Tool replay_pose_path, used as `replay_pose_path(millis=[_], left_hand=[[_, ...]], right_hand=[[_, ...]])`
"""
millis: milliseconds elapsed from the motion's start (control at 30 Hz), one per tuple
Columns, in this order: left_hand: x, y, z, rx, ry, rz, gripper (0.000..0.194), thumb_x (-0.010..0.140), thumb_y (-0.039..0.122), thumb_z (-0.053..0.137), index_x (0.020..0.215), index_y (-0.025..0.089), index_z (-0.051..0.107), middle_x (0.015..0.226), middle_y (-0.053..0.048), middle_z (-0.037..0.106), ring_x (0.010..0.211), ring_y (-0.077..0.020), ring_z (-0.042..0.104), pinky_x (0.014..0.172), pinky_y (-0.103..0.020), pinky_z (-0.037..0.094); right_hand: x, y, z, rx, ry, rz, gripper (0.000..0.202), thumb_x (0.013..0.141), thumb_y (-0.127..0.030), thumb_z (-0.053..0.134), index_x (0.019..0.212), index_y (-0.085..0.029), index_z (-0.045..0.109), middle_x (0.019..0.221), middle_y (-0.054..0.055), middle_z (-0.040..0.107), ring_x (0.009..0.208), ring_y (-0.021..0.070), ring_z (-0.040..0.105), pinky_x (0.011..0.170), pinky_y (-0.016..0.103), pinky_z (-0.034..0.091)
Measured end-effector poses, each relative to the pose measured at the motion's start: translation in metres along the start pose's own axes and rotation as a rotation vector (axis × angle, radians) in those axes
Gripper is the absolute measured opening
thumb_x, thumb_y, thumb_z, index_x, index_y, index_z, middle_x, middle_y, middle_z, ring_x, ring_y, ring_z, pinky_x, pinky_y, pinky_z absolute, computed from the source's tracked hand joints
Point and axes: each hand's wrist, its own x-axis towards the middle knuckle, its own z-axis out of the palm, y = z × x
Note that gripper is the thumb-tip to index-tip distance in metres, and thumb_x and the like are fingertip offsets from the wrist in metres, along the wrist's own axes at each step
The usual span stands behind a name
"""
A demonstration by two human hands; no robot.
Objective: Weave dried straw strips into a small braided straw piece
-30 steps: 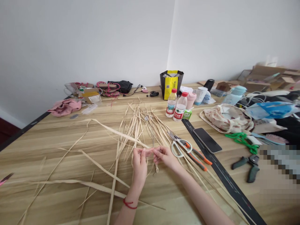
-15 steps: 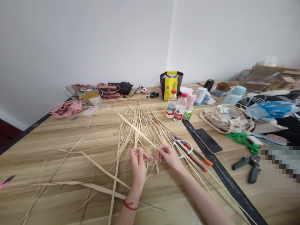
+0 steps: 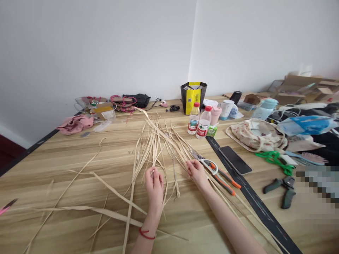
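Observation:
My left hand (image 3: pixel 154 185), with a red cord at the wrist, pinches the near end of a bundle of pale straw strips (image 3: pixel 155 148) that fan out toward the back of the table. My right hand (image 3: pixel 196 173) is closed on one long flat straw strip (image 3: pixel 161 133), which slants away to the upper left over the bundle. Between my hands a short braided straw piece (image 3: pixel 177 190) lies on the wood. Close beside my right hand are scissors with white handles (image 3: pixel 212 166) and pliers with orange and grey handles (image 3: pixel 225 182).
Loose straw strips (image 3: pixel 111 213) cross the table at left. On the right lie a phone (image 3: pixel 235 159) and dark-handled pliers (image 3: pixel 283 188). Two red-capped bottles (image 3: pixel 203 123) stand before a yellow and black bag (image 3: pixel 193 98). A pink cloth (image 3: pixel 75 124) rests back left.
My right hand has moved right, away from my left hand, and the long strip has swung up and away from me. My left hand has turned slightly, staying near the bundle's end.

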Motion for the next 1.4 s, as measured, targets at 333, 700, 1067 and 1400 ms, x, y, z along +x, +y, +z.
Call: replay_pose_path(millis=[333,700,1067,1400], left_hand=[[-0.003,0.02,0.0,0.162,-0.362,-0.052,0.023,0.085,0.042,0.054,0.082,0.019,0.056,0.062,0.003,0.058,0.045,-0.0098,0.052,0.043,-0.019,0.039],[0.0,0.074,-0.052,0.739,-0.572,-0.023,0.033,0.09,0.045,0.041,0.07,0.023,0.056,0.065,0.001,0.058,0.054,-0.0167,0.048,0.054,-0.024,0.035],[-0.012,0.077,-0.098,0.772,-0.494,-0.043,0.023,0.079,0.044,0.055,0.067,0.026,0.063,0.061,0.001,0.062,0.055,-0.019,0.053,0.054,-0.025,0.041],[-0.015,0.048,-0.102,0.906,-0.431,-0.108,0.02,0.076,0.045,0.059,0.077,0.025,0.059,0.069,-0.001,0.066,0.063,-0.0221,0.062,0.06,-0.029,0.048]], right_hand=[[-0.001,-0.017,-0.005,-0.069,-0.034,-0.069,0.048,0.058,-0.043,0.081,0.098,-0.02,0.067,0.095,0.008,0.071,0.092,0.0259,0.065,0.085,0.04,0.049],[0.008,-0.041,-0.016,0.221,0.036,-0.136,0.056,0.075,-0.06,0.061,0.115,-0.021,0.059,0.111,0.011,0.069,0.107,0.027,0.063,0.095,0.043,0.047],[-0.001,-0.05,-0.014,0.168,-0.005,-0.089,0.043,0.066,-0.047,0.076,0.099,-0.019,0.069,0.083,0.008,0.072,0.076,0.0209,0.065,0.061,0.028,0.05],[-0.013,-0.049,-0.001,0.119,-0.071,-0.023,0.042,0.064,-0.047,0.078,0.094,-0.019,0.071,0.072,0.002,0.065,0.063,0.016,0.06,0.063,0.032,0.056]])
